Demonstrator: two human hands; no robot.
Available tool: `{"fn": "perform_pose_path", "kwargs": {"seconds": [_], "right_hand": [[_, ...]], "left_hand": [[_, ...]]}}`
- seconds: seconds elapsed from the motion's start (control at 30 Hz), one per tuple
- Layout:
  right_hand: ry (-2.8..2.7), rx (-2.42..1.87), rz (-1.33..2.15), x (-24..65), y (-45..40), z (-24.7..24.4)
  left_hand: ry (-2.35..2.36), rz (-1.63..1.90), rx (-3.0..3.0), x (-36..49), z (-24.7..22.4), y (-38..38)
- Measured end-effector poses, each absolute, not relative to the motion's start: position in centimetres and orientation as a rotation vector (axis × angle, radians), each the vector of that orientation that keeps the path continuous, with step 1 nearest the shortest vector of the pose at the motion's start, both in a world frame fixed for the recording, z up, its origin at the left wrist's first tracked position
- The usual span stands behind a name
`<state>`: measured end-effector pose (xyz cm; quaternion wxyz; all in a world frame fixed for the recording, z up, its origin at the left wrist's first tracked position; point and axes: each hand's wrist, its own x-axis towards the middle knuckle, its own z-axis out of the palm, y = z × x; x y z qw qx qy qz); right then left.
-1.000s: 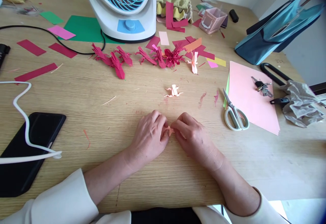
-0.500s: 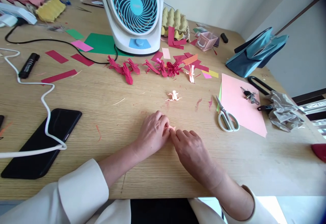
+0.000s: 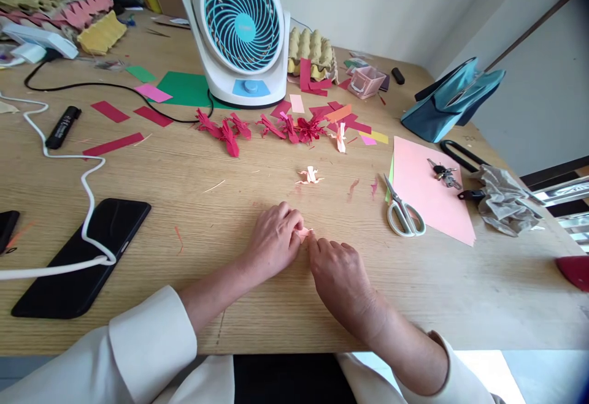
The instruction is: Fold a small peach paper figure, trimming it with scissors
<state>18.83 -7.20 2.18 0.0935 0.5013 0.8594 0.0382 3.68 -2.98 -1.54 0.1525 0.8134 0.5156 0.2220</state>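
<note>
Between my fingertips lies a small piece of folded pink paper (image 3: 303, 233), partly covered by both hands. My left hand (image 3: 275, 235) is closed and pinches the paper from its left side. From the right, my right hand (image 3: 339, 275) presses its fingers against the paper's other end, the remaining fingers curled in. Just beyond them a pale pink folded paper figure (image 3: 310, 175) with thin legs stands on the table. Another pale figure (image 3: 340, 137) lies farther back, beside a row of dark red folded figures (image 3: 289, 127).
White-handled scissors (image 3: 405, 214) and pink sheets (image 3: 427, 189) with keys (image 3: 444, 174) lie to the right. A black phone (image 3: 78, 263) and white cable (image 3: 87, 183) are at left. A fan (image 3: 243, 30) stands at the back, near egg cartons (image 3: 313, 51) and a blue bag (image 3: 451, 100).
The view has shifted slightly. My right fingers have moved a little apart from my left ones, so more of the pink paper shows between them.
</note>
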Motion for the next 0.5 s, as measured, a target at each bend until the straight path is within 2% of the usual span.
{"fn": "perform_pose_path", "kwargs": {"seconds": [0.3, 0.5], "right_hand": [[2.574, 1.464, 0.078, 19.0, -7.1, 2.5], [2.728, 1.584, 0.072, 19.9, -5.6, 2.0]], "left_hand": [[1.466, 0.665, 2.268, 3.7, -1.3, -2.7], [1.459, 0.546, 2.238, 3.5, -0.7, -2.1]]}}
